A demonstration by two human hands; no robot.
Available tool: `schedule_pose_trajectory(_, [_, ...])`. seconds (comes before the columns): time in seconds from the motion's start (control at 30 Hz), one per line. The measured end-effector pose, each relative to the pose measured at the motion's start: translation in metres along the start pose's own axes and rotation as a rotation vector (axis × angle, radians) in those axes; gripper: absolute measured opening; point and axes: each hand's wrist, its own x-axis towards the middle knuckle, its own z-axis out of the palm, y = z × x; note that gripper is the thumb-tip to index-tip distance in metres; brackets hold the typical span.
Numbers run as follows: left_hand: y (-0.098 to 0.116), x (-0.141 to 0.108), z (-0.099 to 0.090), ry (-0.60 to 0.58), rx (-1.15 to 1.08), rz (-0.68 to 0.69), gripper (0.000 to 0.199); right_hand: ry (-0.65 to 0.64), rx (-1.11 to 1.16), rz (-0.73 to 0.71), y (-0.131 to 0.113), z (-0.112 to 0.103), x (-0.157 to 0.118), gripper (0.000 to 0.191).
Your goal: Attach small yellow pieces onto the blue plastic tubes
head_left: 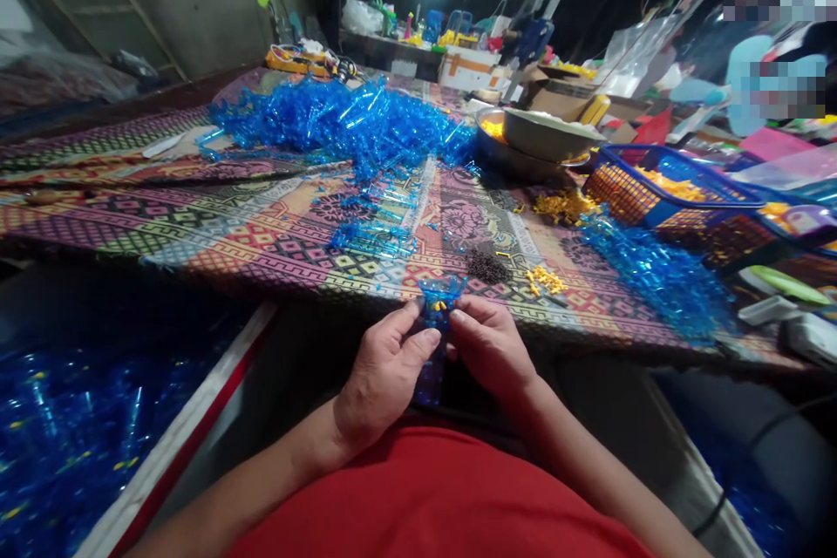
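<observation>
Between my two hands, just off the table's front edge, is a clear blue plastic piece [439, 289] with small yellow bits inside its upper end. My left hand [385, 366] grips it from the left, thumb across its front. From the right, the fingers of my right hand [492, 342] pinch the same piece. Its lower part hangs down in shadow. Just beyond my hands lie a small heap of dark bits [489, 267] and some small yellow pieces [547, 281]. A row of blue plastic pieces [372, 240] lies a little further off to the left.
A large pile of blue plastic parts [327, 122] covers the back of the patterned cloth [275, 240]. At right stand metal bowls [549, 139], a blue basket [644, 183] with yellow parts, and more blue pieces [660, 275]. Below left, a container [78, 436] holds blue parts.
</observation>
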Motion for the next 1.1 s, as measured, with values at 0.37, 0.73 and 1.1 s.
schedule_pose_trajectory(0.37, [0.0005,0.0021,0.0014,0.021,0.076,0.085,0.036,0.06,-0.03,-0.019,-0.003,0.0014,0.0001,0.016])
schedule_pose_trajectory(0.73, [-0.0029,0.0022,-0.0006,0.015,0.211,0.172,0.033,0.107,-0.138,-0.071,-0.0013,-0.0035,-0.0031,0.017])
schedule_pose_trajectory(1.1, [-0.0059,0.0058,-0.0021,-0.013,0.125,0.089,0.034,0.135,-0.325,-0.102,-0.0027,-0.0025,-0.0021,0.018])
